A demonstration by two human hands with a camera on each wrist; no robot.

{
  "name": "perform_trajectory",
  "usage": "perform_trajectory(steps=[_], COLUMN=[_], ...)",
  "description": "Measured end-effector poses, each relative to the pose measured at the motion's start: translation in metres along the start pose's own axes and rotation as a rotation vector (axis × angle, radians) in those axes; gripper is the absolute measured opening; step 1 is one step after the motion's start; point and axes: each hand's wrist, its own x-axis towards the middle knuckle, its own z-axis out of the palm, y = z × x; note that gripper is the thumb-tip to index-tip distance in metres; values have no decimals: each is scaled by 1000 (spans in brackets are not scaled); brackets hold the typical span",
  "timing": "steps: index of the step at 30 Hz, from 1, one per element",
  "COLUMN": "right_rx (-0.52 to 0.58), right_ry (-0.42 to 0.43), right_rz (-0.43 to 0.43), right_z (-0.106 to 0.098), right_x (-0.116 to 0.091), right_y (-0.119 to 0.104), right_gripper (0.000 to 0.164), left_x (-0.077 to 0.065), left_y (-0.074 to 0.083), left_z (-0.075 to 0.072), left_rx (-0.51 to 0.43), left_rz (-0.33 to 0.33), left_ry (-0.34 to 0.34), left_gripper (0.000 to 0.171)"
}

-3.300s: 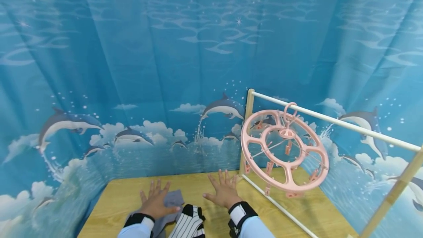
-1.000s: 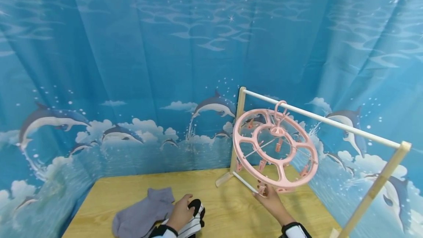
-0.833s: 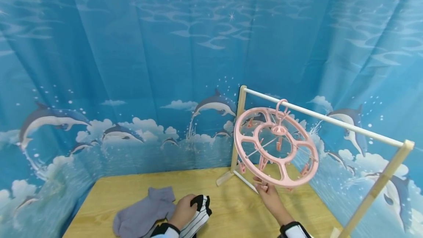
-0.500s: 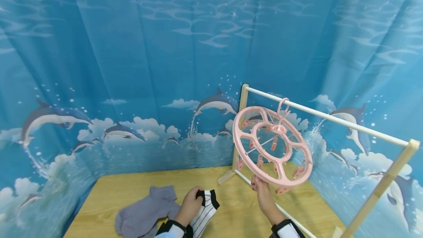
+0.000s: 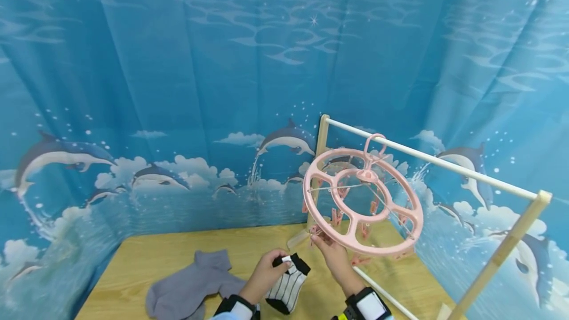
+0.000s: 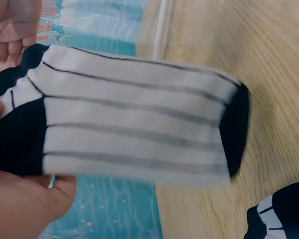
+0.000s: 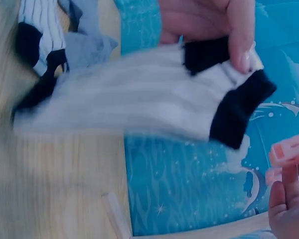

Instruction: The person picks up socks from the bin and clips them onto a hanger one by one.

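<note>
Left hand [image 5: 266,273] near six o'clock in the person's view; fingers curled, thumb and fingers pinching a striped sock [image 5: 286,288] by its black cuff; toe points toward seven o'clock, body blurred in both wrist views. Right hand [image 5: 333,258] at five o'clock; thumb and fingers nearly closed, pinching a pink clip [image 5: 313,231] under the rim of the round hanger [image 5: 353,228]; hanger sits tilted at four o'clock, hooked over the white bar [image 5: 444,161]. Grey socks [image 5: 186,285] lie on the wooden table [image 5: 146,256] at seven o'clock; a second striped sock [image 7: 45,22] lies beside them.
</note>
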Motion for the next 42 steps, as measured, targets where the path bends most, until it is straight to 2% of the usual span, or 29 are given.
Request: perform_trajectory(steps=[6, 10, 15, 19, 22, 26, 30, 35, 39, 42], right_rx=[110, 149, 141, 136, 135, 139, 146, 110, 27, -56], right_ry=[-148, -243, -263, -272, -261, -246, -230, -163, -77, -6], right_rz=[-16, -35, -48, -44, -23, -3, -56, -69, -25, 19], right_z=[7, 10, 12, 12, 13, 15, 16, 17, 18, 17], right_x=[6, 9, 8, 8, 8, 8, 8, 6, 3, 2], right_y=[-3, -4, -6, -5, -4, -1, 2, 5, 7, 11], right_gripper=[20, 19, 21, 25, 23, 22, 24, 24, 24, 20], left_x=[2, 5, 7, 8, 9, 12, 14, 15, 14, 12], left_y=[-1, 1, 4, 5, 5, 6, 6, 5, 0, -8], left_z=[1, 2, 0, 1, 2, 3, 4, 4, 3, -1], left_rx=[16, -21, -51, -39, -43, -58, -56, -52, 36, 113], left_rz=[54, 63, 52, 79, 91, 49, 35, 52, 61, 8], left_ry=[0, -8, -14, 1, 1, -14, -13, -19, 18, 65], left_gripper=[15, 16, 17, 16, 17, 18, 19, 23, 34, 44])
